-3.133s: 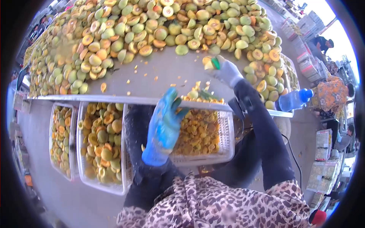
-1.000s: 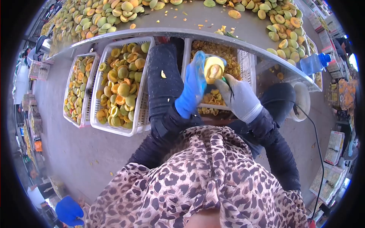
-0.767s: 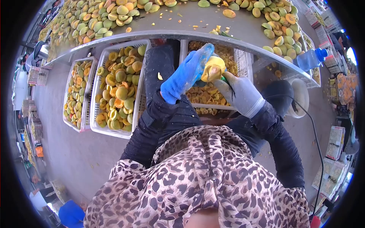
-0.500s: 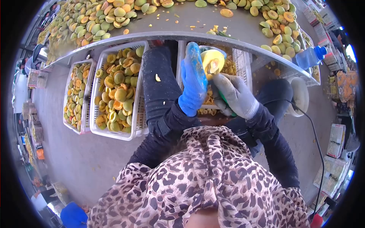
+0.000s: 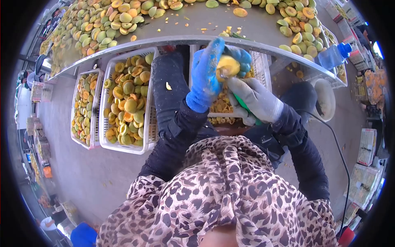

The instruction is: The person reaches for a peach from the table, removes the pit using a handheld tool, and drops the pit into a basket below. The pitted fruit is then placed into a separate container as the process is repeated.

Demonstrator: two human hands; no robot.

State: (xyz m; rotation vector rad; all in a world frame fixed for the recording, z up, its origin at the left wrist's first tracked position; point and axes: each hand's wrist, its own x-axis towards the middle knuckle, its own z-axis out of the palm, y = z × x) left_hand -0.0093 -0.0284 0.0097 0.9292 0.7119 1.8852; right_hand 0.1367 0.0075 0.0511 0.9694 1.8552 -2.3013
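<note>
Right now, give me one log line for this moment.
left hand: holds fruit half | right hand: green-handled tool at fruit | below: white crate of pieces | table edge above

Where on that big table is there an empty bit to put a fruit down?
The bare strip of the table runs along its near edge, between the heap of halved fruit on the left and the fruit by the blue bottle on the right; only scraps lie there. Farther back it is crowded, and the white crates are full.

Left hand [image 5: 205, 78] motion-blurred, tool [image 5: 247, 108] mostly hidden inside right hand [image 5: 257, 101], fruit pile [image 5: 107, 18] cut off at top edge, middle crate [image 5: 263, 70] partly hidden behind both hands.
</note>
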